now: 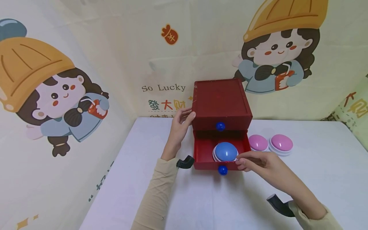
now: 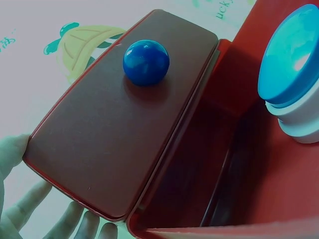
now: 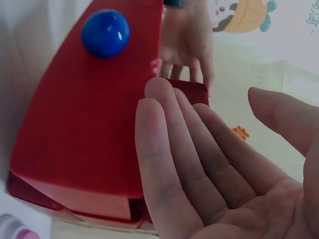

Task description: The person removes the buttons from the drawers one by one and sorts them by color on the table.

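A small red drawer cabinet [image 1: 221, 99] stands on the table, its lower drawer [image 1: 204, 165] pulled out. Inside that drawer lies a blue-domed push button [image 1: 226, 151] on a white base. My left hand [image 1: 180, 127] rests against the cabinet's left side, thumb at the upper front corner and fingers spread along the side. At the drawer's right front corner is my right hand [image 1: 263, 163]. Its fingers [image 3: 157, 154] look straight in the right wrist view, with the thumb apart from them. Whether they touch the drawer's edge I cannot tell.
Two pink-domed buttons, one nearer [image 1: 258, 142] and one farther right [image 1: 281, 142], sit on the white table [image 1: 201, 204] beside the cabinet. Blue round knobs stick out from the upper [image 1: 220, 126] and lower [image 1: 222, 170] drawer fronts. A printed cloth [image 1: 120, 64] hangs behind.
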Motion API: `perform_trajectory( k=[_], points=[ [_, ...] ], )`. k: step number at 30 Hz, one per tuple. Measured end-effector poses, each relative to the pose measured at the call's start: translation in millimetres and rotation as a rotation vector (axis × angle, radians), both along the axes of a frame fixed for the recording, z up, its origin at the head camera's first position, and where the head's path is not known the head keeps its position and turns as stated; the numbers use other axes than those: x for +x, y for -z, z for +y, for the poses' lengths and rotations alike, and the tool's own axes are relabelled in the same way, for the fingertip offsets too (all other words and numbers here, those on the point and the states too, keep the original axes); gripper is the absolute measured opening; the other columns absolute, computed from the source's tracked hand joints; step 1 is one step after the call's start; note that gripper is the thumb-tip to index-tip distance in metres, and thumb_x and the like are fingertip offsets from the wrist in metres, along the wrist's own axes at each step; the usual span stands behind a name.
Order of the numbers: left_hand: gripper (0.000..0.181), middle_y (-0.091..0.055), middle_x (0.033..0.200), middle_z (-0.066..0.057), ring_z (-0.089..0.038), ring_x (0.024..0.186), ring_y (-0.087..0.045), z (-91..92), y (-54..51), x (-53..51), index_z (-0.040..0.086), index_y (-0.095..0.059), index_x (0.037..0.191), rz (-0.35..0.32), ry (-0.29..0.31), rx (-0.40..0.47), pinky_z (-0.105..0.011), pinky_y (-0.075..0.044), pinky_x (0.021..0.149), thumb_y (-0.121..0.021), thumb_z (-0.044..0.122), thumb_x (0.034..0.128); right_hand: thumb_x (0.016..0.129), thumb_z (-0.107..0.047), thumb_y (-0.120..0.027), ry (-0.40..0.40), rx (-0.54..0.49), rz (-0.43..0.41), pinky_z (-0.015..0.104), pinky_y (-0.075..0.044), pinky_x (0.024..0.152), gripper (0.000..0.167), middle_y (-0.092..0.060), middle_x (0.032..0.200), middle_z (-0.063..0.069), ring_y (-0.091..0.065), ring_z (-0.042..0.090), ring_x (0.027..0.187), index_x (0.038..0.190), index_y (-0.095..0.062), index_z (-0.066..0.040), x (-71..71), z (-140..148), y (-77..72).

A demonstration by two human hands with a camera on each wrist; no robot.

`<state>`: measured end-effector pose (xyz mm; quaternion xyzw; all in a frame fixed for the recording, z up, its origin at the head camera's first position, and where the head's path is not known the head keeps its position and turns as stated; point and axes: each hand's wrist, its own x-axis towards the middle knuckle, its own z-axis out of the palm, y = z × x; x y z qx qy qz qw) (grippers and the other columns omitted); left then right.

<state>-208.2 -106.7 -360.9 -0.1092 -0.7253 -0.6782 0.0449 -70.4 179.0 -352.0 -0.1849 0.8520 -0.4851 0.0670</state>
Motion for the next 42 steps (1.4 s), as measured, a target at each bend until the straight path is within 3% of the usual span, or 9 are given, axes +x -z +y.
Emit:
perform_trajectory(
  k=[6,16,20,27,31,34,40,42],
  points=[
    [0.041,-0.06,0.129,-0.002,-0.018,0.118,-0.056,-0.4,0.1,-1.4,0.018,-0.055,0.133,-0.001,-0.003,0.002,-0.04,-0.051,0.099,-0.064,0.035,0.096,0.094,-0.029,-0.069,0.066,0.078,0.031,0.021,-0.057,0.075,0.032,-0.072,0.107,-0.002,-0.071,0.01,0.092,0.12,-0.07,-0.012,-6.3,2.9,-9.1],
    [0.042,-0.06,0.13,-0.002,-0.018,0.119,-0.056,0.0,0.4,-1.9,0.018,-0.056,0.133,-0.007,-0.001,-0.003,-0.038,-0.052,0.098,-0.065,0.035,0.0959,0.088,-0.014,-0.076,0.021,0.083,0.221,0.019,-0.055,0.082,0.029,-0.069,0.109,0.001,-0.068,0.008,0.091,0.116,-0.07,-0.01,-22.3,3.8,-6.0],
    [0.044,-0.058,0.132,-0.006,-0.022,0.121,-0.055,-0.4,-3.0,0.0,0.014,-0.054,0.136,-0.011,0.012,-0.005,-0.038,-0.051,0.099,-0.064,0.032,0.0968,0.086,-0.016,-0.078,0.029,0.111,0.191,0.024,-0.057,0.083,0.036,-0.068,0.113,0.006,-0.067,0.016,0.094,0.12,-0.069,-0.01,-28.0,2.5,-4.6],
    [0.041,-0.06,0.129,-0.002,-0.018,0.118,-0.056,-0.8,1.2,-2.0,0.018,-0.055,0.133,0.001,-0.002,-0.001,-0.042,-0.051,0.099,-0.065,0.034,0.096,0.085,-0.018,-0.079,-0.005,0.135,0.15,0.047,-0.058,0.086,0.046,-0.066,0.12,0.011,-0.065,0.028,0.104,0.127,-0.064,-0.005,-39.9,-1.1,-2.0],
    [0.043,-0.058,0.132,-0.005,-0.02,0.12,-0.055,-1.0,0.1,-2.1,0.016,-0.054,0.136,-0.017,0.01,0.003,-0.045,-0.05,0.102,-0.064,0.032,0.0966,0.085,-0.018,-0.08,-0.021,0.151,0.163,0.045,-0.058,0.084,0.049,-0.066,0.121,0.013,-0.066,0.03,0.105,0.128,-0.063,-0.002,-45.2,-3.6,0.5],
    [0.045,-0.056,0.135,-0.008,-0.023,0.122,-0.054,-0.6,-4.0,-0.1,0.012,-0.052,0.138,-0.027,0.021,0.001,-0.047,-0.048,0.103,-0.062,0.028,0.0977,0.084,-0.017,-0.08,-0.027,0.159,0.157,0.043,-0.059,0.081,0.052,-0.065,0.123,0.016,-0.065,0.033,0.107,0.129,-0.061,0.0,-48.4,-5.9,2.2],
    [0.044,-0.056,0.135,-0.013,-0.025,0.122,-0.054,1.9,-25.0,15.8,0.005,-0.05,0.139,-0.035,0.025,-0.016,-0.046,-0.048,0.104,-0.06,0.022,0.0988,0.083,-0.019,-0.081,-0.023,0.192,0.134,0.041,-0.06,0.08,0.055,-0.064,0.124,0.017,-0.064,0.034,0.108,0.13,-0.06,0.0,-52.5,-11.7,0.9],
    [0.044,-0.056,0.134,-0.013,-0.025,0.122,-0.054,2.3,-27.7,18.0,0.005,-0.05,0.138,-0.036,0.025,-0.021,-0.044,-0.049,0.103,-0.06,0.022,0.0989,0.083,-0.021,-0.081,-0.02,0.203,0.128,0.042,-0.06,0.081,0.056,-0.064,0.124,0.017,-0.063,0.034,0.109,0.13,-0.06,0.0,-52.9,-13.9,-0.2]
  ],
)
